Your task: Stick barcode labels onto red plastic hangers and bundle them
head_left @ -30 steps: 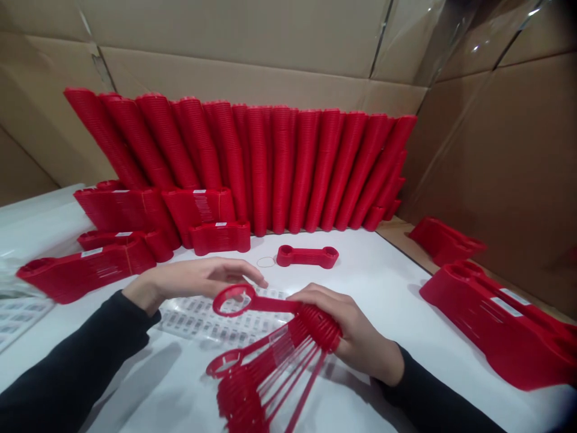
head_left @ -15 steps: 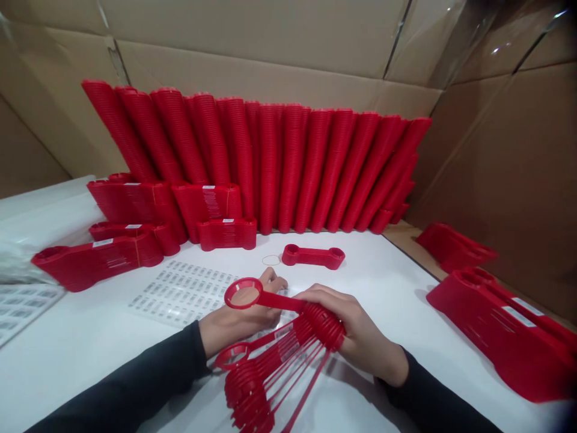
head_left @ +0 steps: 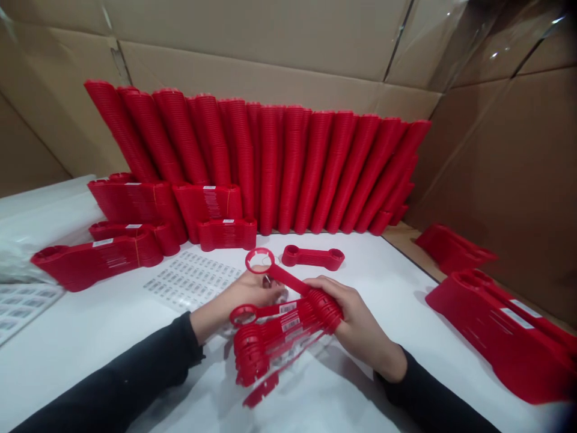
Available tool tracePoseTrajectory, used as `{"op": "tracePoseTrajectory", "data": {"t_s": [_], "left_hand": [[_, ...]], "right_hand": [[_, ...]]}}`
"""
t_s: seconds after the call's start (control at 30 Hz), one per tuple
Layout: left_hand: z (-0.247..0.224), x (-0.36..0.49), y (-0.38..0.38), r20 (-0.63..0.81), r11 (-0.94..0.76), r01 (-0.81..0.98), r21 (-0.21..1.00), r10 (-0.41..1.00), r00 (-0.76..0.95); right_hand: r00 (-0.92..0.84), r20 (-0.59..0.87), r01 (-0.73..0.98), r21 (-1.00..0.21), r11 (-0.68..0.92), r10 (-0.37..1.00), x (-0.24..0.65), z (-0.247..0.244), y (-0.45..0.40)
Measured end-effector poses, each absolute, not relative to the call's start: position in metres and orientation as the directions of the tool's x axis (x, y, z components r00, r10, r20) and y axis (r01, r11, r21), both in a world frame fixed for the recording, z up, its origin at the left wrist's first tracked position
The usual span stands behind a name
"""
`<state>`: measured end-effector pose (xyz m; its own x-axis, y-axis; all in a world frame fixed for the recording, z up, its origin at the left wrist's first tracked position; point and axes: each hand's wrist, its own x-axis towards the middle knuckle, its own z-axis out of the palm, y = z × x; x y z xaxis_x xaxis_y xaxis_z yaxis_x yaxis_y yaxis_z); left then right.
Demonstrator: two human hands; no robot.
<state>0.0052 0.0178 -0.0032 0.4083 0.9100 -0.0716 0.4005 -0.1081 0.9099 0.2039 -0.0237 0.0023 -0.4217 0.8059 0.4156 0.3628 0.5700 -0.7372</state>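
Observation:
My right hand (head_left: 360, 322) grips one end of a fanned bundle of red plastic double-ring pieces (head_left: 252, 355). Two pieces in the fan carry white barcode stickers (head_left: 291, 325). One piece with its open ring (head_left: 260, 260) sticks out above the rest, passing in front of my left hand. My left hand (head_left: 256, 294) is behind the fan, over the near right corner of a barcode sticker sheet (head_left: 193, 282). Its fingers are pinched together, partly hidden, and what they hold cannot be made out. A short stack of red pieces (head_left: 313, 257) lies just beyond.
Tall leaning red stacks (head_left: 293, 168) line the back against a cardboard wall (head_left: 252, 36). Labelled, banded bundles (head_left: 108, 258) stand at the left, beside plastic wrap (head_left: 45, 222) and another sticker sheet (head_left: 27, 307). Larger labelled bundles (head_left: 491, 337) lie at the right edge.
The fan of red pieces has swung upward, its raised ring now higher and further right. My left fingers have drawn back into a pinch. The sticker sheet has shifted slightly.

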Motion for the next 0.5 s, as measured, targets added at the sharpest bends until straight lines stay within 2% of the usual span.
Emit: {"op": "tracePoseTrajectory", "data": {"t_s": [0.1, 0.27, 0.5], "left_hand": [[0.013, -0.004, 0.027, -0.074, -0.048, 0.251, 0.967, 0.886, 0.457], [0.042, -0.03, 0.033, -0.133, 0.062, 0.16, 0.985, 0.866, 0.482], [0.06, -0.018, 0.012, -0.155, 0.0, 0.257, 0.966, 0.797, 0.583]], "right_hand": [[-0.33, 0.362, 0.362, -0.804, 0.471, 0.872, 0.205, 0.002, -0.022], [-0.23, 0.3, 0.35, -0.862, 0.366, 0.926, 0.208, 0.001, -0.019], [-0.292, 0.282, 0.38, -0.843, 0.381, 0.914, 0.203, 0.005, -0.023]]}}
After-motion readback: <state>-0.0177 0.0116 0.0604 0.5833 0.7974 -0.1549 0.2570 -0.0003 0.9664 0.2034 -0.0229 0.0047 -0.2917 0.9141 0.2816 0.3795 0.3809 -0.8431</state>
